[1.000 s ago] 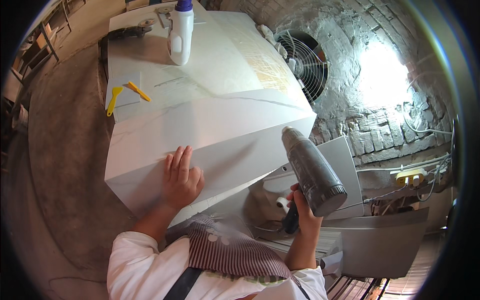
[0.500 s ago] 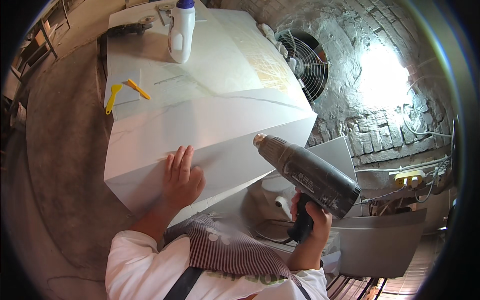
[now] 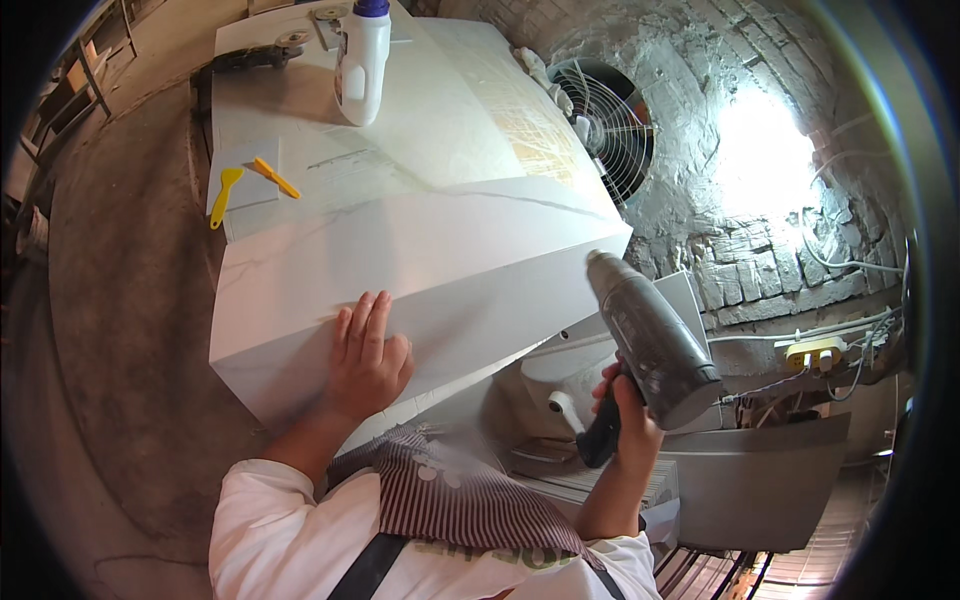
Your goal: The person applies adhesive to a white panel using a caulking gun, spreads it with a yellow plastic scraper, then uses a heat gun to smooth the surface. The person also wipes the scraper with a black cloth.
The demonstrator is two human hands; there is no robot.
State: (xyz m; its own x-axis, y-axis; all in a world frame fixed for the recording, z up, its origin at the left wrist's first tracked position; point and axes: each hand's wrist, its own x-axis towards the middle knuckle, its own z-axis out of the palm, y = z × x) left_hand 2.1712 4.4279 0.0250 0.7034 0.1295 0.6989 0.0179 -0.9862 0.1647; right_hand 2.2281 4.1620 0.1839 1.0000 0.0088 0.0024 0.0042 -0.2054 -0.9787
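My right hand (image 3: 630,410) is wrapped round the black handle of a heat gun (image 3: 658,345). Its metal nozzle points up and left, close to the right end of a white marbled slab piece (image 3: 420,235). This piece has a flat top and a front face that meet along a long edge. My left hand (image 3: 368,355) rests on that edge towards its left part, fingers stretched out over the top and palm against the front face. Nothing is held in the left hand.
Two yellow scrapers (image 3: 228,190) lie at the table's left. Behind them are a white bottle with a purple cap (image 3: 362,70) and a black angle grinder (image 3: 250,62). A caged fan (image 3: 610,130) sits by the brick wall. A yellow power strip (image 3: 815,352) hangs at right.
The heat gun has swung right along the edge, its nozzle now near the slab piece's right corner and pointing more upward. My left hand has stayed almost in place.
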